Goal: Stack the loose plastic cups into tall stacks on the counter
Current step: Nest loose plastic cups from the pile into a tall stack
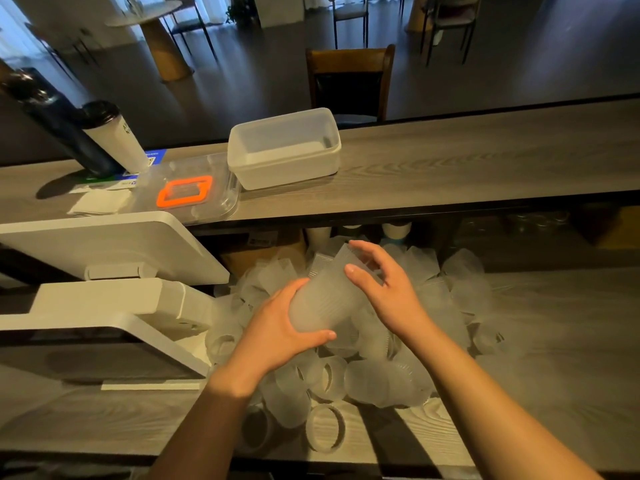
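Note:
A short stack of frosted plastic cups [327, 292] lies tilted in the air above the lower counter, base toward me, rims pointing away. My left hand [277, 330] grips its base end. My right hand [384, 285] curls around the upper part near the rims, thumb on the side. Beneath both hands spreads a pile of several loose frosted cups [381, 379], lying on their sides on the wood-grain counter [554, 341]. A few cups [325, 427] rest near the counter's front edge.
A white point-of-sale terminal [104, 271] stands at the left. On the raised shelf [485, 161] sit a white plastic tub [284, 150], a clear lid with an orange frame [185, 190], a dark bottle and a tumbler [114, 136]. Paper cups [396, 230] stand under the shelf.

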The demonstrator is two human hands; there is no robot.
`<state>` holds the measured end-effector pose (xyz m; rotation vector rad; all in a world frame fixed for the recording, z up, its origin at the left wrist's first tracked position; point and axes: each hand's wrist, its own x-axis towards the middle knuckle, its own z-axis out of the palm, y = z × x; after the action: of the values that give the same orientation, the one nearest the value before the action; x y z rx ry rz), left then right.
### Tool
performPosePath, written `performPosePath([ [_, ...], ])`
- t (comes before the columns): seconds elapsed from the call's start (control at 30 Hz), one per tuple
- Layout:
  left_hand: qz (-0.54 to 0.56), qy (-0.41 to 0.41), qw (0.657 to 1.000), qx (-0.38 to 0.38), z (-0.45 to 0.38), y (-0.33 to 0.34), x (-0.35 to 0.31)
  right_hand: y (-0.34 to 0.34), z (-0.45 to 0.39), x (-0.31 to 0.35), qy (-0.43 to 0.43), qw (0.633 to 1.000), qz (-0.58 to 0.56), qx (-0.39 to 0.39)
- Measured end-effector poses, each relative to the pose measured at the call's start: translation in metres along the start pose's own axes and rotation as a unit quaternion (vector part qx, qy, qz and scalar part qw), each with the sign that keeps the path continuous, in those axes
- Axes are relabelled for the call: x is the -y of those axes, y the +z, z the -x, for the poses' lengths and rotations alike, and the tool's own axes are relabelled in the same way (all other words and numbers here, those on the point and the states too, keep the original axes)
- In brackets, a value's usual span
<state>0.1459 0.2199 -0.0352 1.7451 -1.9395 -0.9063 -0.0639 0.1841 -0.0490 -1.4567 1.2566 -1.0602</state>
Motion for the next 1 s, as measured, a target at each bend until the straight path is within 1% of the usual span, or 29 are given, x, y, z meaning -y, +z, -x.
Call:
performPosePath([
  [0.1,-0.005,0.0,1.0,0.006,-0.002,0.001,0.0,0.001,0.002,0.0,0.018,1.0,0.004,-0.01],
  [0.3,0.011,0.007,1.0,0.026,-0.006,0.003,-0.005,0.002,0.003,-0.001,0.057,0.998,-0.024,-0.027],
  [0.47,0.017,0.007,1.0,0.004,-0.012,0.012,-0.01,0.02,0.011,0.002,0.069,0.998,-0.008,-0.009],
  [0.53,0.017,-0.001,1.0,0.005,-0.013,0.015,-0.01,0.019,0.01,0.001,0.083,0.996,-0.014,0.016],
  [0.6,0.045,-0.024,0.999,0.006,-0.015,0.018,-0.009,0.01,0.007,-0.001,0.091,0.995,-0.023,0.039],
  [0.67,0.076,-0.051,0.996,-0.003,-0.018,0.02,-0.007,-0.002,0.0,-0.011,0.1,0.995,-0.02,0.013],
  [0.73,0.093,-0.064,0.994,-0.011,-0.023,0.021,-0.005,-0.015,-0.01,-0.029,0.097,0.994,0.027,-0.045],
  [0.8,0.104,-0.064,0.992,-0.015,-0.026,0.02,-0.006,-0.028,-0.022,-0.049,0.098,0.986,0.11,-0.076],
  [0.9,0.13,-0.054,0.99,-0.032,-0.028,0.017,-0.009,-0.044,-0.039,-0.068,0.116,0.968,0.21,-0.072],
  [1.0,0.16,-0.042,0.985,-0.043,-0.029,0.016,-0.01,-0.05,-0.054,-0.08,0.128,0.95,0.282,-0.032],
])
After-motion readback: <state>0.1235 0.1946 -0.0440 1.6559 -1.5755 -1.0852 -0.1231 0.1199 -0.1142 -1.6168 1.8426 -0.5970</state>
